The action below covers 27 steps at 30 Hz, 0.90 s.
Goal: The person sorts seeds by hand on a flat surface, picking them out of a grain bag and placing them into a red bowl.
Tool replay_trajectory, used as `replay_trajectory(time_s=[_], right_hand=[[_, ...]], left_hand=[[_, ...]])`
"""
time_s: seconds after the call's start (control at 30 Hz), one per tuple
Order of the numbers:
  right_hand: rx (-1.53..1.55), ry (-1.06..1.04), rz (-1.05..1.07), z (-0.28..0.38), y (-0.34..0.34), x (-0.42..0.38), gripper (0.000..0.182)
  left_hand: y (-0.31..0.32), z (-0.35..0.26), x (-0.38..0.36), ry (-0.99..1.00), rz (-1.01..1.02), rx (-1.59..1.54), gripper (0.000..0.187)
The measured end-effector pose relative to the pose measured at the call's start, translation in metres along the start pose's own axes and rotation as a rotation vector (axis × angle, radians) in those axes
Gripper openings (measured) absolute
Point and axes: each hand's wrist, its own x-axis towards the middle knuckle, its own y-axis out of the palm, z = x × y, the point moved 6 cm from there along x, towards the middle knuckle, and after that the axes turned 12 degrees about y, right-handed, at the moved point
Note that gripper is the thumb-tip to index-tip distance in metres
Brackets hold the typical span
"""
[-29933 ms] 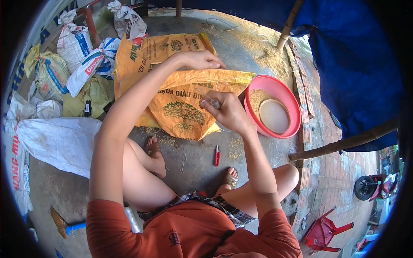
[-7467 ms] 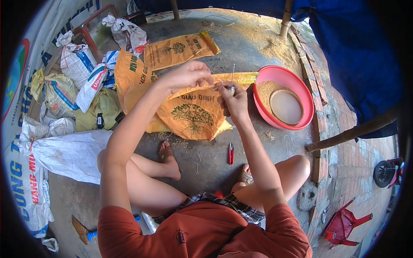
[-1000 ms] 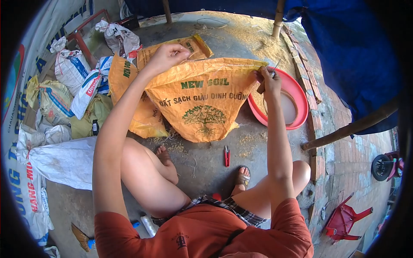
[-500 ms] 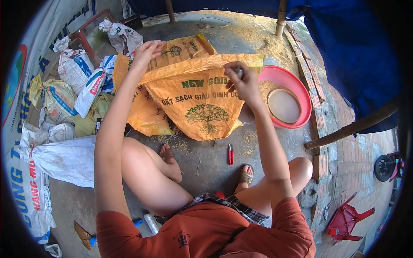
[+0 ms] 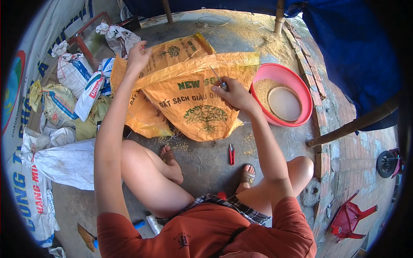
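Note:
An orange soil sack [image 5: 202, 109] with green and black print lies in front of me, its top edge folded over in a pale band. My right hand [image 5: 232, 92] is closed around the handle of an awl [image 5: 214, 73], whose thin metal shaft points up and left over the fold. At the sack's upper left, my left hand [image 5: 140, 56] is raised with fingers curled together; whatever is between them is too small to make out. Behind it lies another printed orange sack [image 5: 176, 51]. Red-handled thread snips [image 5: 231, 154] rest on the floor near my foot.
A pink basin [image 5: 304, 92] of grain holds a round sieve [image 5: 285, 104] at the right. Several tied sacks [image 5: 75, 71] crowd the left wall. A bamboo pole [image 5: 352, 124] slants in from the right, near a red plastic stool [image 5: 349, 217]. Grain [image 5: 271, 41] is spread at the back.
My left hand has moved left, away from the sack's fold. My right hand has come down and left with the awl, its shaft now showing plainly.

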Motion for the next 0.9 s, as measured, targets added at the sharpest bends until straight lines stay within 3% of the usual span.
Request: replay_trajectory(time_s=[0.07, 0.2, 0.27, 0.43, 0.57, 0.63, 0.9], right_hand=[[-0.010, 0.019, 0.026, 0.003, 0.003, -0.001, 0.036], [0.003, 0.022, 0.037, 0.010, 0.007, -0.003, 0.033], [0.009, -0.026, 0.049, 0.011, 0.008, -0.001, 0.030], [0.079, -0.006, 0.052, 0.023, 0.002, -0.011, 0.025], [0.205, 0.066, 0.079, 0.016, 0.008, -0.012, 0.024], [0.264, 0.042, 0.084, 0.014, 0.013, -0.008, 0.024], [0.415, -0.028, 0.068, 0.012, 0.026, -0.002, 0.027]], left_hand=[[0.015, -0.058, 0.002, 0.029, 0.339, -0.147, 0.047], [0.046, -0.145, -0.014, 0.189, 0.517, -0.177, 0.049], [0.057, -0.155, -0.016, 0.243, 0.549, -0.106, 0.045], [0.086, -0.142, -0.020, 0.113, 0.727, -0.267, 0.048], [0.081, -0.147, -0.022, 0.113, 0.739, -0.207, 0.043], [0.079, -0.147, -0.023, 0.160, 0.660, -0.168, 0.028], [0.079, -0.144, -0.028, 0.144, 0.703, -0.203, 0.028]])
